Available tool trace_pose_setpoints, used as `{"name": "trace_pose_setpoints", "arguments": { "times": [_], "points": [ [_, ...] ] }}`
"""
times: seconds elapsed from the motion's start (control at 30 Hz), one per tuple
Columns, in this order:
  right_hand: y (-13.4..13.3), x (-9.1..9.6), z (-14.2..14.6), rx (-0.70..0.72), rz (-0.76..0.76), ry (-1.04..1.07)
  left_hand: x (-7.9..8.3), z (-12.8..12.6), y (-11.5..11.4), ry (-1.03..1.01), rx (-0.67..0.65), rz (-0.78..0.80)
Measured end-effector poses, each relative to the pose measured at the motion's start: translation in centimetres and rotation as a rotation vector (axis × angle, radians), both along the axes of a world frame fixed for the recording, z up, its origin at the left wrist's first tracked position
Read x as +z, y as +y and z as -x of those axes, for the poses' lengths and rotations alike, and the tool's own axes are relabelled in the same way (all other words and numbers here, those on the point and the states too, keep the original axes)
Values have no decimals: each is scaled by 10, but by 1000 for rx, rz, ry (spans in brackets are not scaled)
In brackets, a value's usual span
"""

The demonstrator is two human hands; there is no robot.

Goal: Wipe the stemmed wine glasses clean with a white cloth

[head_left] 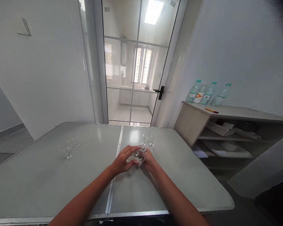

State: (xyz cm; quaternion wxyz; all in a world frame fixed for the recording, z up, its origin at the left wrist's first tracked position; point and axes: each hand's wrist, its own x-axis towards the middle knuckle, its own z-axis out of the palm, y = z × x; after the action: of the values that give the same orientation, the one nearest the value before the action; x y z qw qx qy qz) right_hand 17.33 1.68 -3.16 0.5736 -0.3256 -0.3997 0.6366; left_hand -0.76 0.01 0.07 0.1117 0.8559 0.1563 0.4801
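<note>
Between both hands, above the table's right half, is a clear stemmed glass [139,156], tilted so that a round end faces me. My left hand [125,160] curves its fingers and thumb around the left side of it. On the other side, my right hand [150,159] grips it, its fingers mostly hidden behind the glass. Just beyond the hands stand two more clear stemmed glasses, one [145,138] partly behind the held glass and the other [152,139] to its right. On the left half are two similar glasses, a nearer one [66,150] and a farther one [75,139].
The grey table [85,185] has a metal seam [114,175] down its middle. A wooden shelf unit [198,117] stands at the right, with several plastic bottles [207,94] and an orange-yellow pen-like object [211,110] on top. Behind the table is a glass door [120,62].
</note>
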Motion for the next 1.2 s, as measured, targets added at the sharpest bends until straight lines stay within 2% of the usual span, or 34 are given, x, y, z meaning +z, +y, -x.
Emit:
{"name": "trace_pose_setpoints", "arguments": {
  "times": [0.17,0.33,0.57,0.7,0.77,0.83,0.9,0.97,1.07,1.2],
  "points": [
    [-1,2,1,79,58,4,1,5,2,-21,21,53],
    [-5,3,5,57,8,-74,2,5,2,-3,21,28],
    [5,-11,1,-159,-139,-307,-1,5,4,-31,120,91],
    [0,-1,-1,-309,-283,-441,1,5,4,-85,199,147],
    [-6,9,0,-234,-367,-413,4,5,4,-164,220,225],
    [-12,17,2,-36,-401,-364,6,6,6,-238,184,333],
    [-17,21,3,157,-381,-355,6,8,9,-287,105,444],
    [-20,22,4,256,-342,-375,4,8,12,-312,37,541],
    [-18,21,3,260,-351,-439,1,7,14,-337,36,632],
    [-11,16,-1,93,-437,-582,1,4,13,-356,141,651]
  ]
}}
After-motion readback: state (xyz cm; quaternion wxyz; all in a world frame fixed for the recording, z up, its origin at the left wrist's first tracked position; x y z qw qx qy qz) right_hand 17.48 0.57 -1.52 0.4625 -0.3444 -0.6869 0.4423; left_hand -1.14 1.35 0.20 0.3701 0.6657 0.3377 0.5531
